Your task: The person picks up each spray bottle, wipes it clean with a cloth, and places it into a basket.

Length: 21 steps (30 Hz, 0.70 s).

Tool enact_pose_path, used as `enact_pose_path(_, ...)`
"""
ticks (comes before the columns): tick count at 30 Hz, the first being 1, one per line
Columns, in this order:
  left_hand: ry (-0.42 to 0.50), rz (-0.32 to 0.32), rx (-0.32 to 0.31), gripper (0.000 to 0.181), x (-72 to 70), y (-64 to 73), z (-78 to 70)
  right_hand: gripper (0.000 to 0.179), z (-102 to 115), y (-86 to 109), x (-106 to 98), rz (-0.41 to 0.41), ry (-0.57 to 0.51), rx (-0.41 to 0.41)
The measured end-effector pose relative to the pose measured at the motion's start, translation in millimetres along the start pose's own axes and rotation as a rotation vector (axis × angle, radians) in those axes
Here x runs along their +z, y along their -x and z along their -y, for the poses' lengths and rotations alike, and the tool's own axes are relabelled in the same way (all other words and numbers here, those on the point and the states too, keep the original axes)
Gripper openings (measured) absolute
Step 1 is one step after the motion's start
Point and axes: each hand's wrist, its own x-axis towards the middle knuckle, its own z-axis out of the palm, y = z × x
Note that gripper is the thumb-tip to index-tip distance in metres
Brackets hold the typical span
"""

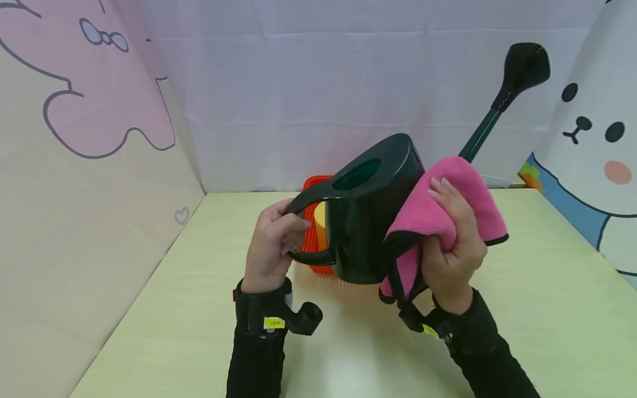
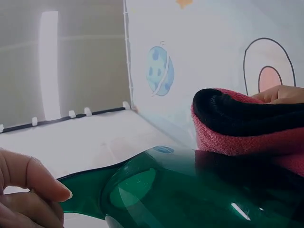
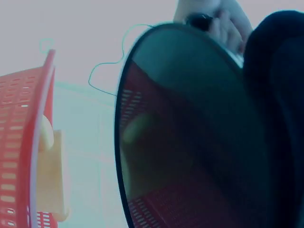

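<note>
A dark green watering can (image 1: 358,232) is held tilted above the table, its long spout and black rose (image 1: 525,66) pointing up to the right. My left hand (image 1: 276,237) grips its looped handle, fingers curled round it. With the right hand (image 1: 455,243) I hold a pink cloth (image 1: 438,204) with black edging against the can's right side, near the base of the spout. In the left wrist view the folded cloth (image 2: 237,123) lies against the glossy green can (image 2: 166,194). The can's smooth dark face (image 3: 180,128) fills much of the right wrist view.
Behind the can, a red perforated basket (image 1: 318,179) with a yellow item (image 1: 320,218) in it stands on the pale table (image 1: 199,331). A white curtain (image 1: 298,99) hangs at the back; cartoon-printed panels flank the table.
</note>
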Motion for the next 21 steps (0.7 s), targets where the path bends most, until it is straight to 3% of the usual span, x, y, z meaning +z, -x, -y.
enact_pose_path(5, -0.001, -0.009, 0.006, 0.014, 0.6, -0.3, 0.6, 0.035, 7, 12.2, 6, 0.028, 0.034, -0.170)
enact_pose_path(11, 0.003, -0.028, 0.013, 0.014, 3.0, -2.4, 4.1, 0.028, 12, 27.6, 15, 0.086, 0.126, -0.468)
enact_pose_path(16, -0.011, -0.029, 0.013, 0.013, 5.1, -4.3, 7.8, 0.027, 18, 39.1, 16, 0.267, 0.247, -0.711)
enact_pose_path(21, -0.014, -0.012, 0.011, 0.011, 6.8, -6.0, 10.7, 0.027, 22, 44.6, 14, 0.428, 0.314, -0.794)
